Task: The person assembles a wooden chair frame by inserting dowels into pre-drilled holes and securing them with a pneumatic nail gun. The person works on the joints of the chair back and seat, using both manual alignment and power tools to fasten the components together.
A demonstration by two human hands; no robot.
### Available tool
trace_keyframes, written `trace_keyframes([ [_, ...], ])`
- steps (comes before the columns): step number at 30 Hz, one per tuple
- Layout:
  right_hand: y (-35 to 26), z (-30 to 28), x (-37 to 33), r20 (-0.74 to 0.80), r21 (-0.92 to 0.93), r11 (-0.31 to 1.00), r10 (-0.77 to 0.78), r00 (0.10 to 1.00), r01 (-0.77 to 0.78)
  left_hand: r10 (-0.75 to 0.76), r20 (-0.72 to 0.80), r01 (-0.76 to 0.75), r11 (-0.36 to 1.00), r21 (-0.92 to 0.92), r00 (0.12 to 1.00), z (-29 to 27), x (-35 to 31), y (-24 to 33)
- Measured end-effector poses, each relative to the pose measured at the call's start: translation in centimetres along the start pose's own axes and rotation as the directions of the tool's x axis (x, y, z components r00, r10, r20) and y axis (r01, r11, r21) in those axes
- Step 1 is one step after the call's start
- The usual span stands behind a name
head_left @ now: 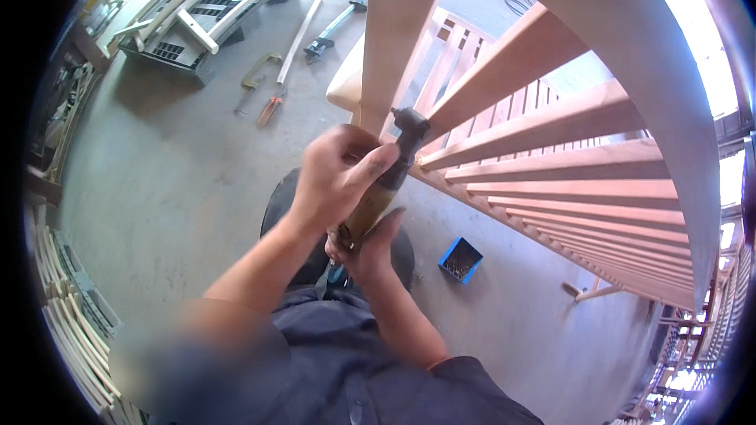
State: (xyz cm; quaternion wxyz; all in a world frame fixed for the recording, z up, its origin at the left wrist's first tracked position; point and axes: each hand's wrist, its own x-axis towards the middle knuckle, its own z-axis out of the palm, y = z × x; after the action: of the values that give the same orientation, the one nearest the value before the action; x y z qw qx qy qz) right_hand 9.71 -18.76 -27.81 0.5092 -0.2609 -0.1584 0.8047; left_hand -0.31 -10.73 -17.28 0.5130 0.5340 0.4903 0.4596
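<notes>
My right hand [370, 245] is wrapped round the lower end of a right-angle power tool [370, 208] with a yellow body and a dark head. The tool slants up to the right, its head close to a slat of a wooden slatted bench frame [551, 130]. Across the tool's neck lies the thumb of my left hand [335, 173]. The other left fingers are curled and partly blurred; whether they also pinch something small cannot be made out. The bit end of the tool is hard to see.
On the floor lie a clamp [256, 72], orange-handled pliers [270, 110], a wooden strip [299, 41] and a bar clamp [335, 29]. A blue box of small fasteners [461, 260] sits below the frame. Wooden parts rest on a dark pallet [177, 59] at far left.
</notes>
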Motion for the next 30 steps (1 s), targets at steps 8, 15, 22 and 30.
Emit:
trace_keyframes([
  [8,0.1,1.0,0.4,0.233,0.048,0.995,-0.092,0.968,0.083,0.039,0.754,0.435,0.796,-0.421,0.656,1.0,5.7,-1.7],
  [15,0.7,0.3,0.3,-0.004,-0.102,0.975,-0.200,0.980,0.199,-0.073,0.716,0.381,0.881,-0.280,0.694,2.8,5.2,-0.5],
  [22,1.9,0.7,-0.5,-0.274,-0.255,0.945,-0.274,0.922,0.205,-0.108,0.492,0.226,0.956,-0.187,0.864,4.4,2.6,-0.7],
  [30,0.3,-0.9,-3.6,0.112,-0.178,0.979,-0.075,0.991,0.095,-0.042,0.627,0.336,0.871,-0.359,0.778,3.1,1.5,-1.2],
])
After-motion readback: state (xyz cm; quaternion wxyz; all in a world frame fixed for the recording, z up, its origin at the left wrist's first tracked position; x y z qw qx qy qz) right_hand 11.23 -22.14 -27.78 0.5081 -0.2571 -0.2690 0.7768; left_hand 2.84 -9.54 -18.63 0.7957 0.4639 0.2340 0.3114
